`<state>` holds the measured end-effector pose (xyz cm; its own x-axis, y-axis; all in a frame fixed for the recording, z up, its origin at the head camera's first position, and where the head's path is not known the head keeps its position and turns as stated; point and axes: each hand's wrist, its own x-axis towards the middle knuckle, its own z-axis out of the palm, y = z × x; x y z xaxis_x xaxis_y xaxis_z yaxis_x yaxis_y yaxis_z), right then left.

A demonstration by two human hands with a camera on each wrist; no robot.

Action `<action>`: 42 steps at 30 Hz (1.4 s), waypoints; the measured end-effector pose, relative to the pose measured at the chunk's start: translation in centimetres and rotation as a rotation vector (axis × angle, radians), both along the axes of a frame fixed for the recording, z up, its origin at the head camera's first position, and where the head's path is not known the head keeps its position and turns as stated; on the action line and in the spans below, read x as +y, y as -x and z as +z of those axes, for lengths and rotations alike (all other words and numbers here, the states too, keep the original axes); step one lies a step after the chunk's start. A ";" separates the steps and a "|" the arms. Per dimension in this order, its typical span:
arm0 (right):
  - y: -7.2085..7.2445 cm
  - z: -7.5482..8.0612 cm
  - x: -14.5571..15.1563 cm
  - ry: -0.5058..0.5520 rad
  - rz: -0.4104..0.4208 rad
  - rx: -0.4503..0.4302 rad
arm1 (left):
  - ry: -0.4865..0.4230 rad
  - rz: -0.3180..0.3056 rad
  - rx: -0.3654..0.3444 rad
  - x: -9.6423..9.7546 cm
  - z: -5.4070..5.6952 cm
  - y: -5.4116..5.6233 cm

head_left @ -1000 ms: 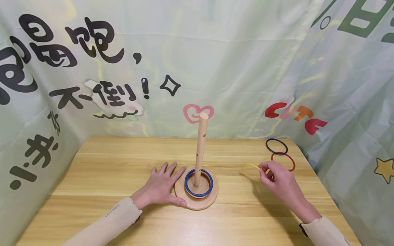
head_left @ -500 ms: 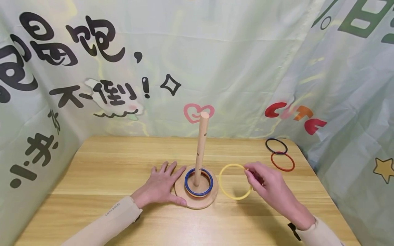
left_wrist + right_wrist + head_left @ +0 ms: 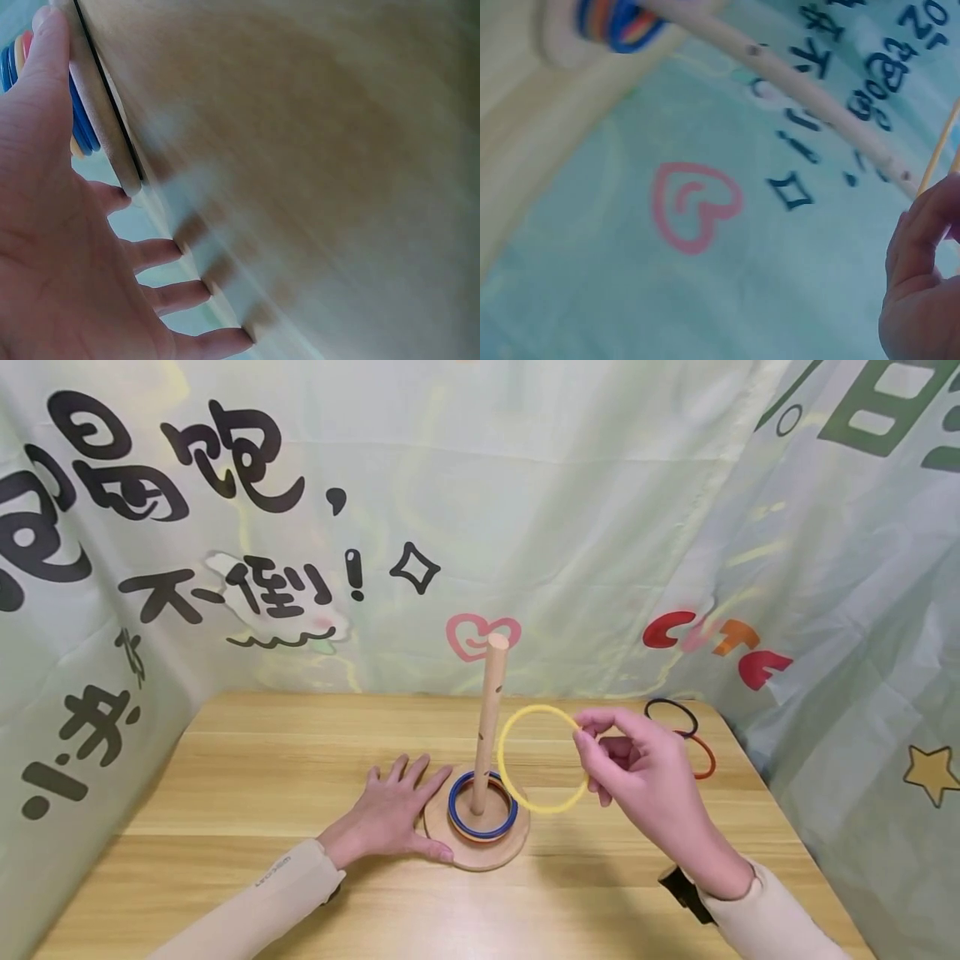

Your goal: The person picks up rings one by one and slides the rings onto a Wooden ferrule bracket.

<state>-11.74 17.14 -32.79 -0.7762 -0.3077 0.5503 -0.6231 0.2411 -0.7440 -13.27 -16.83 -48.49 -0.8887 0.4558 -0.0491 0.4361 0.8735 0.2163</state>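
My right hand (image 3: 648, 781) pinches the right side of a yellow ring (image 3: 501, 760) between thumb and fingers. The ring is raised and tilted, just right of a wooden peg (image 3: 489, 718). That peg stands upright on a round wooden base (image 3: 477, 858). Around its foot lies a stack of rings, a blue ring (image 3: 483, 837) on top; the left wrist view shows blue, orange and red edges in the stack (image 3: 84, 120). My left hand (image 3: 393, 818) rests flat with spread fingers at the base's left edge, its thumb and forefinger touching it. Only part of my right hand (image 3: 922, 262) shows in the right wrist view.
A dark ring (image 3: 670, 717) and a red ring (image 3: 705, 756) lie at the back right of the wooden table (image 3: 300, 752), partly behind my right hand. A printed cloth (image 3: 562, 543) hangs along the back and sides.
My right hand has brought the yellow ring leftward from near the red ring and lifted it beside the peg, turning its round face into view. The left hand stays in place.
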 end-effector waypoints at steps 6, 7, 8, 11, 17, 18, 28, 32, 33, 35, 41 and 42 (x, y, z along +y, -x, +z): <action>0.2 3.0 -2.0 0.113 0.030 0.002 | 0.003 -0.003 0.007 -0.1 -0.2 0.0; 0.3 3.4 -2.3 0.136 0.034 0.009 | -0.003 -0.005 0.009 0.0 -0.2 0.0; 0.4 3.7 -2.6 0.159 0.037 0.015 | -0.008 -0.007 0.012 0.0 -0.2 0.0; 0.9 4.5 -3.4 0.205 0.039 0.022 | -0.013 -0.011 0.020 -0.1 -0.2 -0.1; 2.5 5.1 -4.2 0.192 0.009 0.002 | -0.020 -0.004 0.006 -0.2 -0.1 -0.1; 2.7 5.0 -4.3 0.187 0.009 -0.006 | -0.020 -0.003 0.007 -0.3 0.0 -0.2; 4.2 1.7 -5.1 0.092 0.032 -0.106 | -0.012 -0.009 0.007 -0.2 -0.1 -0.2; 4.2 0.1 -5.4 0.042 0.036 -0.167 | -0.001 -0.007 0.005 -0.1 -0.1 -0.2; 4.2 -0.2 -5.4 0.030 0.039 -0.181 | 0.001 -0.007 0.006 -0.1 -0.1 -0.2; 4.3 -1.0 -5.5 0.005 0.045 -0.203 | 0.000 -0.009 0.012 -0.1 -0.1 -0.2; 4.8 -3.9 -5.4 -0.078 0.042 -0.243 | 0.009 -0.002 0.002 0.0 0.0 -0.1; 4.8 -4.5 -5.4 -0.091 0.040 -0.250 | 0.012 0.001 -0.003 0.1 0.0 -0.2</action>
<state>-16.55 11.77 -37.30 -0.8707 -0.3806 0.3115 -0.4330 0.2929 -0.8525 -13.11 -16.77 -48.48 -0.8889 0.4546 -0.0569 0.4349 0.8763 0.2074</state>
